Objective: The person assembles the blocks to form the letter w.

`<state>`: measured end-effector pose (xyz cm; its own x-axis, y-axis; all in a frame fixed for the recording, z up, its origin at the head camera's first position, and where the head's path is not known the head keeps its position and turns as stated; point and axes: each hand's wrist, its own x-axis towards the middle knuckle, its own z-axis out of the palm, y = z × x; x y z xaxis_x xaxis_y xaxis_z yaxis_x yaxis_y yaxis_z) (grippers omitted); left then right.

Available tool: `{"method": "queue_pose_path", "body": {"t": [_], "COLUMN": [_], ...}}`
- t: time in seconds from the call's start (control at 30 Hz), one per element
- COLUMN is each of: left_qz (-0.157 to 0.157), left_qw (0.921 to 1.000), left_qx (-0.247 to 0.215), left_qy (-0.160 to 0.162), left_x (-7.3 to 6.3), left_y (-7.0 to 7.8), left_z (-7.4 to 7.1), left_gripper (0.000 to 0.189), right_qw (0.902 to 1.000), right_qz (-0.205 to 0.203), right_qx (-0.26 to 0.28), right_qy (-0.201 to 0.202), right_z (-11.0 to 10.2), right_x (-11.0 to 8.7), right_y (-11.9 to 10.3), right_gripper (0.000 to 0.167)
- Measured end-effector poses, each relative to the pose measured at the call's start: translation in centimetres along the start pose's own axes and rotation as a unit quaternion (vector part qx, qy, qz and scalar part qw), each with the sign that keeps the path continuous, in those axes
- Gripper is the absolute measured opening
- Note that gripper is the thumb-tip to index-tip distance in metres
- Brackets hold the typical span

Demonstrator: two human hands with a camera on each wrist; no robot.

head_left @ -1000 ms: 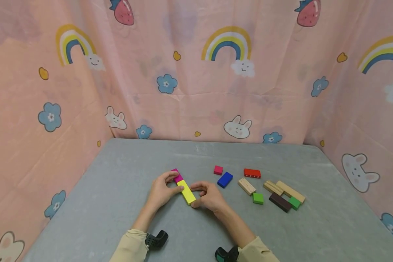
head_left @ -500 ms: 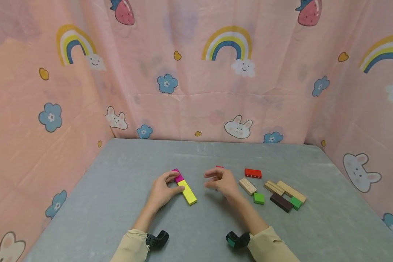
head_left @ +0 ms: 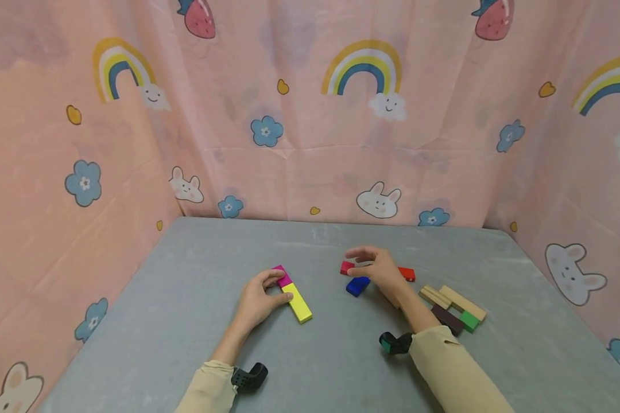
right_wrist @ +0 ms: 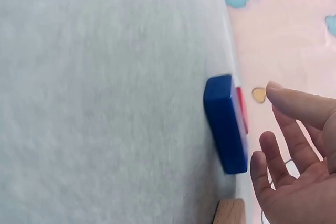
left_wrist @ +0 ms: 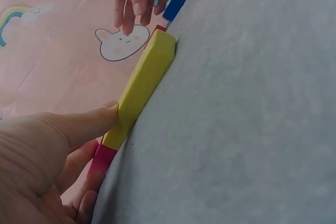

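Steadying a short row on a gray tabletop [head_left: 310,355], a person's left hand [head_left: 257,298] curls its fingers at the magenta block [head_left: 286,281] while its thumb presses the side of the yellow block [head_left: 298,306]. The two lie end to end, touching, on a slant; the grip appears meant to keep their joint closed and the line straight. Well apart to the right, a pink cube [head_left: 347,268] lies near the blue block [head_left: 357,286], both loose and apparently set out within easy reach. Beside them hovers the right hand [head_left: 379,271], holding nothing, its fingers and thumb parted about the cube, a spread that would suit a pinch; whether any fingertip touches it is hard to tell. A red block [head_left: 407,274] shows partly behind that hand. At far right, a grooved wooden block [head_left: 435,296], a dark block [head_left: 446,317], a long wooden block [head_left: 464,303] and a green block [head_left: 469,321] lie clustered, seemingly parked clear of the row.
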<state>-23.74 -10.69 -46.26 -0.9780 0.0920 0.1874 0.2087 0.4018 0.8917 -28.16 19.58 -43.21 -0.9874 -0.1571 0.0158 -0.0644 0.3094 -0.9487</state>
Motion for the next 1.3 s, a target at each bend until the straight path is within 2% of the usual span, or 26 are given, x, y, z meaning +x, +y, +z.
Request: {"method": "queue_pose_path", "body": {"t": [0.3,0.53,1.0,1.3], "left_qz": [-0.004,-0.001,-0.007,-0.005], "left_qw": [0.9999,0.9998,0.9996,0.9997], "left_qx": [-0.012,-0.02,-0.027,-0.024], "left_qy": [-0.001,-0.001,0.001,-0.002], "left_x": [0.0,-0.1,-0.1,0.0], "left_y": [-0.1,-0.1,-0.5,-0.4], "left_z": [0.1,0.0,0.0,-0.1], "left_gripper": [0.049,0.049,0.048,0.049], "right_qw": [0.9994,0.9974,0.9974,0.9975], "right_qz": [0.033,0.063,0.063,0.061], "right_qx": [0.011,-0.005,-0.006,-0.006], "right_qy": [0.009,0.033,0.035,0.034], "right_z": [-0.1,0.3,0.7,0.8], "right_x": [1.0,1.4,1.6,1.7], "right_y": [1.1,0.9,1.2,1.4], "right_gripper": [0.044,0.043,0.036,0.038]}}
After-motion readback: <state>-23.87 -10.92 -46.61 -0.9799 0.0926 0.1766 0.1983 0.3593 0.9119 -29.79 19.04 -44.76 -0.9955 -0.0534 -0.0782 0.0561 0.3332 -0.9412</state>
